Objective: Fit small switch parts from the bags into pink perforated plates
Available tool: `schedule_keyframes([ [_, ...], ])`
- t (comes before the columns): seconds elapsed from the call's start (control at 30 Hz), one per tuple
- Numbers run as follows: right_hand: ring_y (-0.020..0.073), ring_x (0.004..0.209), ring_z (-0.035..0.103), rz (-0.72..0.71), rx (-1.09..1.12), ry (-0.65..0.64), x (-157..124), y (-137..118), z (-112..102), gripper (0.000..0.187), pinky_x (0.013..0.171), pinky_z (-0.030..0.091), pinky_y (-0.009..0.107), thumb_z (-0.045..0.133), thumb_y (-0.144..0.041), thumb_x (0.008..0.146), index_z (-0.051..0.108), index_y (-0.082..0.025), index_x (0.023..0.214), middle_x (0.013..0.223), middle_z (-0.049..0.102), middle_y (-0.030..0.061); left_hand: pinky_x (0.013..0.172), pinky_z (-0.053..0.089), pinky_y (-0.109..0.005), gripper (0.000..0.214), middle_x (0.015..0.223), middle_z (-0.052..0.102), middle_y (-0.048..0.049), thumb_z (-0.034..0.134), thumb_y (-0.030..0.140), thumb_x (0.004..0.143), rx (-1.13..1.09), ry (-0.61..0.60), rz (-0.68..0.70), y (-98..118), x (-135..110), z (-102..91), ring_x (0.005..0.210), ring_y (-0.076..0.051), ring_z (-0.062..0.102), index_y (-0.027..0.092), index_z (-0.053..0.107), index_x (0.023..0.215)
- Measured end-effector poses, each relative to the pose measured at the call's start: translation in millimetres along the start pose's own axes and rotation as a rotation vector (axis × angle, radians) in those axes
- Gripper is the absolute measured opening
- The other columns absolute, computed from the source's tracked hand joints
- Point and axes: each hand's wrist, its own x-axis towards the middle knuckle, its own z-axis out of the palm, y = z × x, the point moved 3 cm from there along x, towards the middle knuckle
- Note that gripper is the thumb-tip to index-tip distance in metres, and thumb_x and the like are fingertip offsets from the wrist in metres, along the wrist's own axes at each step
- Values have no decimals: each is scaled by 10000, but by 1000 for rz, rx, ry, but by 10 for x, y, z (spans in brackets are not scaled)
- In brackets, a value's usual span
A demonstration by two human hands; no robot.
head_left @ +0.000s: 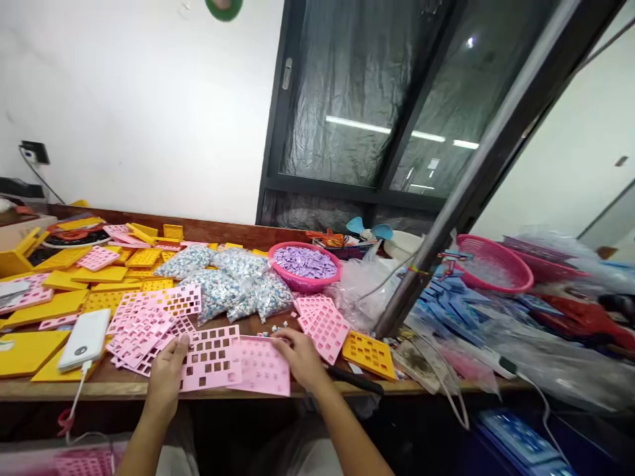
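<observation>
My left hand (167,373) grips the left edge of a pink perforated grid sheet (212,360) lying at the front of the wooden table (124,387). My right hand (300,357) rests on the top right of a pink tray (262,367) that sits beside that sheet, fingers curled and pinching at its far edge. Small loose pieces (278,326) lie just beyond the right fingers.
More pink grid sheets (149,317), yellow trays (370,354) and yellow boards (30,350) cover the table. Bags of small pieces (223,284), a pink bowl of purple pieces (303,264), a white power bank (85,338), a slanted metal pole (446,218), and blue trays (446,304) lie around.
</observation>
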Motion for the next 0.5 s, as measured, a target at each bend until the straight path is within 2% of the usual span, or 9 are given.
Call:
schedule_keyframes([
  [0.1, 231, 826, 702, -29, -46, -85, 508, 15, 502, 143, 782, 517, 317, 665, -268, 878, 783, -192, 848, 874, 779, 63, 617, 508, -268, 549, 705, 674, 20, 620, 736, 808, 87, -86, 1, 57, 162, -33, 629, -170, 626, 198, 640, 919],
  [0.17, 238, 840, 695, -49, -70, -99, 672, 51, 654, 146, 797, 512, 326, 662, -264, 879, 779, -189, 833, 864, 770, 69, 580, 490, -272, 554, 670, 658, 19, 598, 744, 812, 159, -117, 10, 47, 294, 10, 598, -180, 619, 197, 635, 896],
  [0.3, 251, 1012, 672, -82, -72, -31, 666, 120, 579, 357, 923, 502, 372, 431, -358, 1032, 742, -186, 1064, 1058, 744, 108, 622, 513, -329, 545, 701, 687, -26, 579, 710, 822, 320, -141, 50, -48, 497, 135, 656, -242, 662, 183, 653, 941],
  [0.37, 279, 1192, 614, -130, -75, -72, 566, 134, 525, 425, 1037, 466, 414, 515, -490, 998, 662, -202, 1275, 1283, 677, 124, 707, 538, -370, 532, 790, 726, -62, 576, 670, 831, 399, -159, 68, -114, 530, 182, 755, -279, 699, 178, 659, 1014],
  [0.43, 337, 1394, 462, -205, -127, -230, 460, 129, 562, 817, 1165, 362, 472, 745, -626, 800, 510, -225, 1472, 1514, 516, 136, 805, 545, -398, 533, 936, 752, -100, 568, 633, 844, 472, -174, 85, -183, 522, 216, 904, -308, 717, 179, 648, 1113],
  [0.47, 364, 1455, 381, -236, -162, -320, 418, 126, 606, 1025, 1207, 300, 498, 821, -656, 693, 429, -224, 1536, 1582, 434, 145, 847, 542, -403, 547, 1011, 752, -113, 558, 619, 853, 508, -182, 92, -217, 509, 230, 979, -314, 713, 181, 633, 1172],
  [0.5, 382, 1481, 335, -255, -193, -396, 390, 124, 654, 1159, 1227, 257, 516, 858, -668, 625, 369, -214, 1573, 1612, 386, 157, 880, 537, -403, 568, 1076, 744, -122, 541, 609, 867, 542, -188, 98, -250, 492, 242, 1040, -314, 704, 181, 610, 1232],
])
